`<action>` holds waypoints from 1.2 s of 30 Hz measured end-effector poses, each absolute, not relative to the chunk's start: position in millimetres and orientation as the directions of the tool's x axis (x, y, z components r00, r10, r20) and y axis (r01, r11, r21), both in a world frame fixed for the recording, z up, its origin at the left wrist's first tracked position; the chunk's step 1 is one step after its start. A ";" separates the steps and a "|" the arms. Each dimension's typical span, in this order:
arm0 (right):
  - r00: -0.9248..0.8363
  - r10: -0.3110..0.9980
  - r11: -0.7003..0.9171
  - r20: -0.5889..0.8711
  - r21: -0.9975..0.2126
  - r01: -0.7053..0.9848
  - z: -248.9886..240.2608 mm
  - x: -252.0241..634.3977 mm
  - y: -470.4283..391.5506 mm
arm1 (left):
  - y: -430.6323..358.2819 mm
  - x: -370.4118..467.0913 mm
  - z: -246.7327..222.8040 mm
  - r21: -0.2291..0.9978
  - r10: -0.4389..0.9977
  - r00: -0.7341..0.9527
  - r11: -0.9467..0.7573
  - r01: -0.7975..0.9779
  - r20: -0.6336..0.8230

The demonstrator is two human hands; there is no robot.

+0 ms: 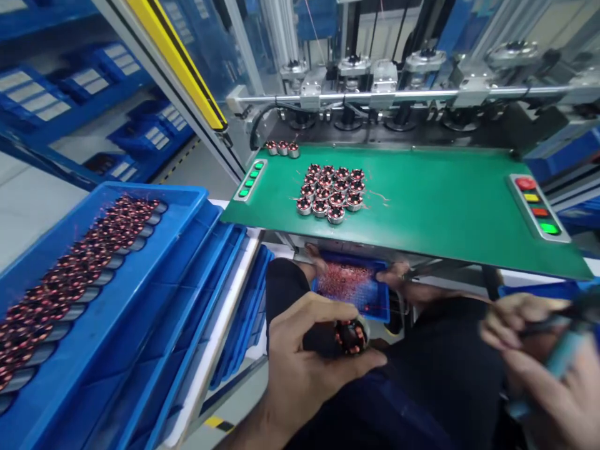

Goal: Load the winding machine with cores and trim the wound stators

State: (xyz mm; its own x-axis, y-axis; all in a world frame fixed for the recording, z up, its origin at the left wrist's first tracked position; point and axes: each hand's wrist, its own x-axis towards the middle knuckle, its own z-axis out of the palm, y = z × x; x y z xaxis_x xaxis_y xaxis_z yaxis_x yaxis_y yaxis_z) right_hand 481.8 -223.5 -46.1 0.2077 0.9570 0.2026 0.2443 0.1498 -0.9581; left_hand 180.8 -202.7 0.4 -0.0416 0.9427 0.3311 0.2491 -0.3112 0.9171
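My left hand (300, 359) grips a copper-wound motor stator (351, 337) between thumb and fingers, in front of my lap. Its black and copper windings face up toward me. At the right edge my right hand (539, 356) is closed around a hand tool with a teal handle (562, 356), smeared by motion; its exact kind is hard to make out. On the green work surface (445, 206) stands a tight group of similar stators (335, 190) with loose wire ends. Three more stators (282, 148) sit in a row at its back left.
A blue tray (187, 197) packed with rows of stators tops a stack of blue trays at left. Below the work surface is a blue bin (382, 300) with copper wire scraps. A winding machine (354, 94) stands behind; button panels (539, 206) flank the surface.
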 end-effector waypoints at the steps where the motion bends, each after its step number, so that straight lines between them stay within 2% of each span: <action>1: 0.212 0.969 0.104 0.128 -0.987 0.123 -44.5 466.1 -227.1 | -201.6 183.9 2.7 0.901 0.934 -0.013 -0.342 0.266 0.358; 3: 0.198 0.977 0.072 0.079 -0.997 0.041 -40.8 438.6 -232.7 | -200.5 189.6 4.7 0.886 0.923 0.036 -0.378 0.268 0.383; 6: 0.170 0.966 0.166 0.197 -0.970 0.177 -32.9 413.1 -234.5 | -199.8 197.5 4.0 0.881 0.919 0.081 -0.392 0.264 0.385; 8: 0.166 0.956 0.204 0.241 -0.956 0.211 -25.4 405.5 -229.9 | -199.2 202.4 2.5 0.875 0.914 0.102 -0.404 0.265 0.392; 12: 0.188 0.963 0.172 0.192 -0.978 0.120 -10.4 399.0 -215.5 | -198.8 210.3 -1.7 0.865 0.908 0.145 -0.419 0.277 0.394; 15: 0.171 0.965 0.179 0.198 -0.977 0.119 -7.0 397.7 -208.7 | -199.8 212.4 -4.3 0.862 0.911 0.167 -0.410 0.299 0.376; 19: 0.078 0.958 0.244 0.277 -0.926 0.288 -14.4 410.6 -199.8 | -202.3 207.2 -6.2 0.880 0.927 0.184 -0.370 0.297 0.327; 23: 0.096 0.931 0.267 0.353 -0.834 0.484 -20.2 436.1 -187.3 | -204.9 197.7 -10.1 0.899 0.941 0.186 -0.329 0.289 0.284; 25: 0.113 0.939 0.225 0.325 -0.828 0.514 -18.4 446.4 -188.3 | -205.5 194.5 -13.0 0.894 0.944 0.141 -0.328 0.305 0.298; 29: 0.105 0.981 0.091 0.161 -0.870 0.484 -11.1 455.3 -214.2 | -203.9 192.0 -16.1 0.873 0.938 0.011 -0.325 0.364 0.345; 34: -0.195 0.976 0.196 0.101 -0.801 0.565 -17.2 451.3 -245.2 | -198.3 192.5 -15.2 0.863 0.926 -0.016 -0.346 0.368 0.378; 36: -0.239 0.968 0.206 0.081 -0.799 0.565 -23.3 447.6 -245.3 | -196.7 193.5 -15.4 0.866 0.925 0.009 -0.360 0.347 0.381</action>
State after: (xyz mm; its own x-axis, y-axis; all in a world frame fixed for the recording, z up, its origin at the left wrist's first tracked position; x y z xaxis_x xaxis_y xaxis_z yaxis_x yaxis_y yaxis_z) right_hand 447.6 -245.3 -23.3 -0.2389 0.9677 0.0805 0.5647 0.2059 -0.7992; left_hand 193.5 -196.7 -15.4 0.0089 0.9247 0.3807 0.3470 -0.3599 0.8661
